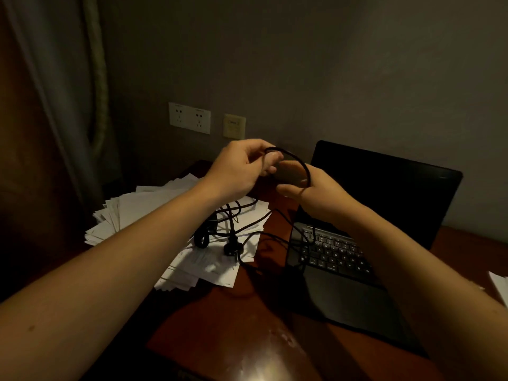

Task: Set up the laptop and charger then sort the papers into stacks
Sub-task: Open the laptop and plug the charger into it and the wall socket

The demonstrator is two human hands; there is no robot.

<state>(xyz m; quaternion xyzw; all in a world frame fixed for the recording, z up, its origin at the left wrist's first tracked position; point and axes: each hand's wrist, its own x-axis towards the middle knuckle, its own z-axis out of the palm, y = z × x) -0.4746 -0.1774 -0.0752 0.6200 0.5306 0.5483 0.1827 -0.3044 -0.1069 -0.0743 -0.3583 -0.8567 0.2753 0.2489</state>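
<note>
— Well, where's the laptop (384,193)?
— Open on the desk (247,325). Papers (137,213) heap left of it.
— Hands?
— Above its left edge: left hand (239,169) pinches the cord (301,163), right hand (316,193) holds its loop. The plug (232,250) lies on the papers.

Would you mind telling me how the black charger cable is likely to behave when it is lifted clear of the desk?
Probably floppy: the charger cable arcs between the left hand and right hand and sags in loops. Its plug and coils lie on the papers, so lifting may drag sheets. The crossed strands look apt to snag.
</note>
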